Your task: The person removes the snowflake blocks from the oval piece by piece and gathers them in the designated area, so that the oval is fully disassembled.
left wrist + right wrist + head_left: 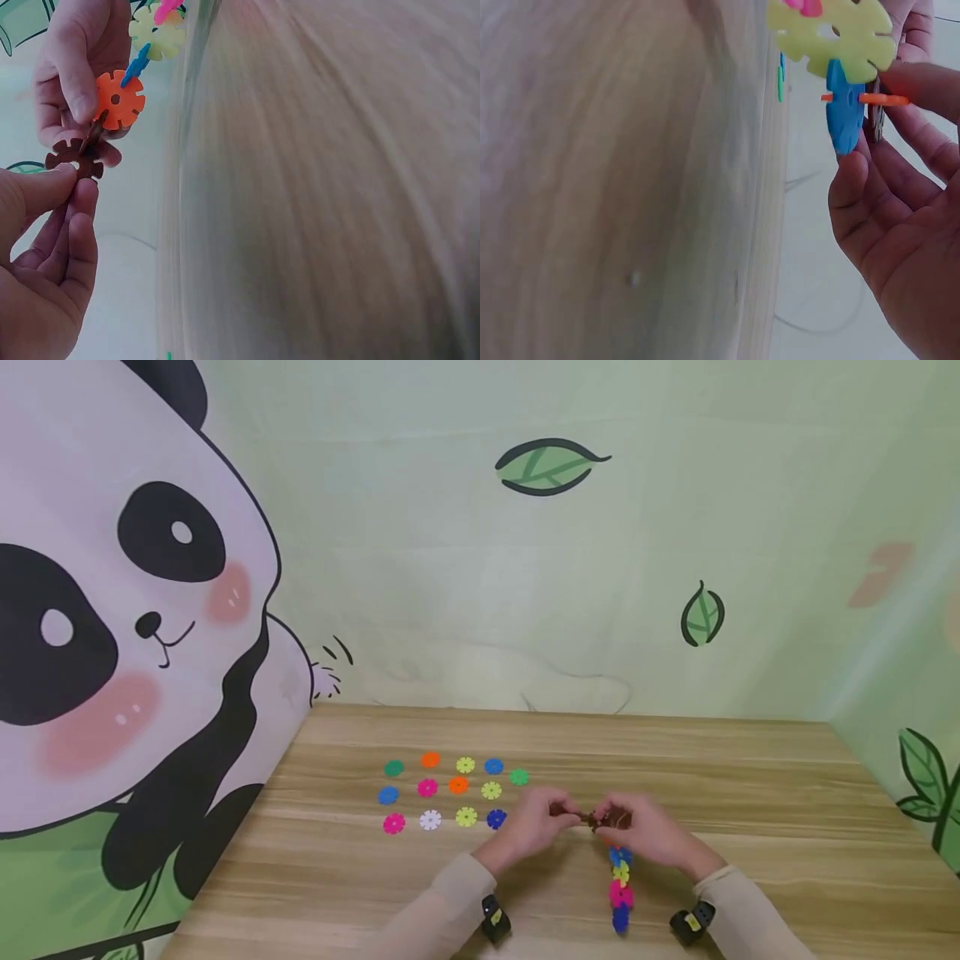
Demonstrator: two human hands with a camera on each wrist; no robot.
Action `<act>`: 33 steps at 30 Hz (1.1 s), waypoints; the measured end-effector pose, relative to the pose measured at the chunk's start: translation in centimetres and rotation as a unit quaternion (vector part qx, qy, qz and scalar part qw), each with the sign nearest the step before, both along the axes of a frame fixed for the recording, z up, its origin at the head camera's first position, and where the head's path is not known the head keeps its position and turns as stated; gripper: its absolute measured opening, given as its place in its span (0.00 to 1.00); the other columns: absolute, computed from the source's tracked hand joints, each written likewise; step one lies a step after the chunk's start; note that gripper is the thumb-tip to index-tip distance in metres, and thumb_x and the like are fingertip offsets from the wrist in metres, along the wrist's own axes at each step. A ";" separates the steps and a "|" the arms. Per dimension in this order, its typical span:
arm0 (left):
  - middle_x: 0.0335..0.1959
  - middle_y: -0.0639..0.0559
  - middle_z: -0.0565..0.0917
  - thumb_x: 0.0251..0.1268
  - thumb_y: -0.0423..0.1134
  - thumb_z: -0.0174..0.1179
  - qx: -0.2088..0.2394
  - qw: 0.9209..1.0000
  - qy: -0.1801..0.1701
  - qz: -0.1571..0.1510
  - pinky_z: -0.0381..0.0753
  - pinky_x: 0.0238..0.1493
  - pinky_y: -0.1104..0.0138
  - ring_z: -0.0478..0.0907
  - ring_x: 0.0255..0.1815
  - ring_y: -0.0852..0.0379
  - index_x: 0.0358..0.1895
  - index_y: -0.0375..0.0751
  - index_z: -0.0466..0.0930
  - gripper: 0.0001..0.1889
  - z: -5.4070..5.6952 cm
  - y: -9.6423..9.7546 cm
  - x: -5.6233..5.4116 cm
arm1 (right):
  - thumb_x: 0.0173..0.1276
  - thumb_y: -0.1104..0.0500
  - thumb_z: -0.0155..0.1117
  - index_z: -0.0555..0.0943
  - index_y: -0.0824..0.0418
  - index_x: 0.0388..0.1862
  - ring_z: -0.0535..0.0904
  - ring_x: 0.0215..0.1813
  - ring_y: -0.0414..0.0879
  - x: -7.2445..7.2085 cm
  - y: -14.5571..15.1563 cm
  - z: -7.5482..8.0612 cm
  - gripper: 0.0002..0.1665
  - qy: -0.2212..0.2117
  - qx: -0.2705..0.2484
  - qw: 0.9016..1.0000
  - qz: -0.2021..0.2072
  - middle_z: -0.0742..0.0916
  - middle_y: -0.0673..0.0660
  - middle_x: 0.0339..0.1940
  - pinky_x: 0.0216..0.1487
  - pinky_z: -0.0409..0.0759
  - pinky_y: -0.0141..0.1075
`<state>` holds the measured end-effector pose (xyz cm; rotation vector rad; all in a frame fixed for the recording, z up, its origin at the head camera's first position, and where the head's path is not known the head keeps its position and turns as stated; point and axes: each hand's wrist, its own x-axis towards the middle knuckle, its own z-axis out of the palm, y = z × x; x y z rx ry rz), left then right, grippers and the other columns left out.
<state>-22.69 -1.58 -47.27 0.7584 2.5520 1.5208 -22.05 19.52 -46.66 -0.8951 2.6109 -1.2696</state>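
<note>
Between thumb and fingers, my left hand (pixel 534 822) pinches a brown notched disc (pixel 64 155). It meets a second brown disc (pixel 91 135) edge to edge at an angle; how deep the slots engage I cannot tell. My right hand (pixel 648 831) grips the end of a chain of interlocked notched discs, around that second brown disc and the orange disc (pixel 120 100). From there the chain runs through a blue disc (pixel 844 112), a yellow disc (pixel 840 37), a pink disc (pixel 620 894) and a dark blue disc (pixel 620 919). Fingers partly hide the brown discs.
Loose notched discs lie in rough rows on the wooden table (pixel 315 877), left of my hands, among them a white disc (pixel 430 820), a green disc (pixel 393 768) and an orange disc (pixel 458 785). Behind the table stands a printed backdrop (pixel 420 568) with a panda.
</note>
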 end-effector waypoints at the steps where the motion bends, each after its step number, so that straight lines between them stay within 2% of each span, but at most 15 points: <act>1: 0.27 0.59 0.82 0.59 0.32 0.64 0.002 1.000 -0.004 0.005 0.76 0.30 0.74 0.74 0.28 0.68 0.30 0.40 0.84 0.01 0.0 0.0 0.0 | 0.61 0.62 0.68 0.79 0.57 0.36 0.77 0.34 0.41 0.0 0.1 0.0 0.06 -0.001 0.001 1.000 0.001 0.83 0.48 0.31 0.34 0.78 0.34; 5: 0.28 0.61 0.80 0.60 0.33 0.64 -0.007 0.999 -0.017 0.027 0.75 0.28 0.73 0.73 0.28 0.66 0.31 0.43 0.83 0.02 -0.2 -0.3 -0.2 | 0.61 0.63 0.68 0.78 0.57 0.35 0.77 0.33 0.41 0.1 0.3 0.1 0.07 -0.012 0.010 1.000 0.003 0.83 0.49 0.31 0.33 0.77 0.33; 7: 0.29 0.62 0.80 0.61 0.34 0.64 -0.021 0.999 -0.012 0.032 0.76 0.30 0.73 0.74 0.29 0.66 0.32 0.45 0.83 0.01 -0.2 -0.3 -0.2 | 0.61 0.63 0.67 0.77 0.57 0.35 0.77 0.33 0.40 0.1 0.3 0.1 0.06 -0.015 0.013 1.000 0.003 0.83 0.49 0.31 0.33 0.77 0.33; 13: 0.30 0.64 0.80 0.57 0.33 0.67 -0.056 0.998 0.022 0.018 0.75 0.37 0.74 0.75 0.34 0.68 0.33 0.48 0.83 0.04 0.3 -0.1 0.0 | 0.61 0.65 0.66 0.78 0.59 0.35 0.76 0.32 0.41 0.2 0.1 0.3 0.06 -0.021 0.016 1.000 -0.005 0.82 0.51 0.30 0.32 0.76 0.33; 20: 0.29 0.61 0.81 0.55 0.30 0.67 -0.062 0.995 0.074 0.003 0.74 0.33 0.77 0.75 0.32 0.70 0.28 0.46 0.80 0.07 0.3 -0.1 0.0 | 0.61 0.65 0.66 0.79 0.58 0.35 0.75 0.30 0.39 0.1 -0.2 0.5 0.05 -0.011 0.017 1.000 0.001 0.81 0.49 0.28 0.30 0.76 0.32; 23: 0.28 0.59 0.82 0.54 0.30 0.67 -0.063 0.994 0.092 0.006 0.74 0.32 0.79 0.75 0.31 0.71 0.27 0.44 0.80 0.07 0.4 -0.1 0.1 | 0.61 0.64 0.67 0.79 0.58 0.34 0.75 0.30 0.39 0.1 -0.3 0.5 0.05 -0.008 0.013 1.000 0.005 0.81 0.48 0.27 0.30 0.76 0.32; 29: 0.29 0.56 0.83 0.56 0.28 0.66 -0.073 0.993 0.092 0.021 0.74 0.30 0.79 0.75 0.30 0.69 0.28 0.43 0.81 0.06 0.5 -0.1 0.3 | 0.61 0.63 0.67 0.79 0.58 0.34 0.75 0.29 0.38 0.0 -0.2 0.3 0.04 0.003 0.021 1.000 -0.002 0.81 0.47 0.26 0.28 0.76 0.32; 33: 0.28 0.57 0.83 0.56 0.28 0.65 -0.070 0.995 0.069 0.008 0.75 0.30 0.77 0.74 0.29 0.69 0.28 0.43 0.80 0.06 0.5 -0.6 0.2 | 0.62 0.64 0.66 0.79 0.59 0.34 0.74 0.28 0.38 0.0 -0.2 0.2 0.04 0.007 0.022 1.000 -0.013 0.80 0.47 0.26 0.28 0.75 0.32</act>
